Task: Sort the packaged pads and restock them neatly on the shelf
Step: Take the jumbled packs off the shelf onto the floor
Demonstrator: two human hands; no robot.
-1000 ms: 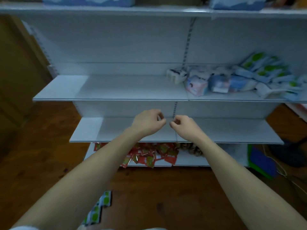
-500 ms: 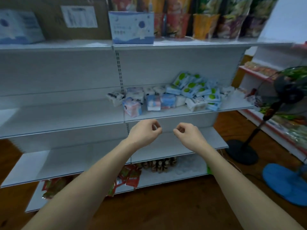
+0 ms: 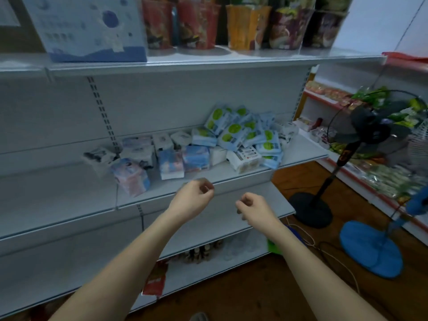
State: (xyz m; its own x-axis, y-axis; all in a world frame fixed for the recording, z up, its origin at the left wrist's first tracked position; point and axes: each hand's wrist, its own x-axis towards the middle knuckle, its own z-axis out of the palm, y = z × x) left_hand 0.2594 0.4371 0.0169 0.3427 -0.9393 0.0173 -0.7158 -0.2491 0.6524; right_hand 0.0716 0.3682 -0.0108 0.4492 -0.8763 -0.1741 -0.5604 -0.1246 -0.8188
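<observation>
Hands are hovering loosely curled, left hand (image 3: 190,200) and right hand (image 3: 253,208) holding nothing; soft, light plastic-wrapped pad packs (image 3: 234,135), heaped just beyond, probably want gripping across their flat sides.

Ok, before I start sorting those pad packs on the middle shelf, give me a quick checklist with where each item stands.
1. Left hand free: ok, fingers loosely curled, holding nothing.
2. Right hand free: ok, holding nothing.
3. Green-and-white pad packs neatly stacked: not ok, heaped at angles.
4. Pink-and-blue pad packs lined up: not ok, one sits tilted near the front edge.
5. Room on the white metal shelf for sorted rows: ok, its left part is bare.
6. Pack counts per kind: cannot tell, some are buried.
</observation>
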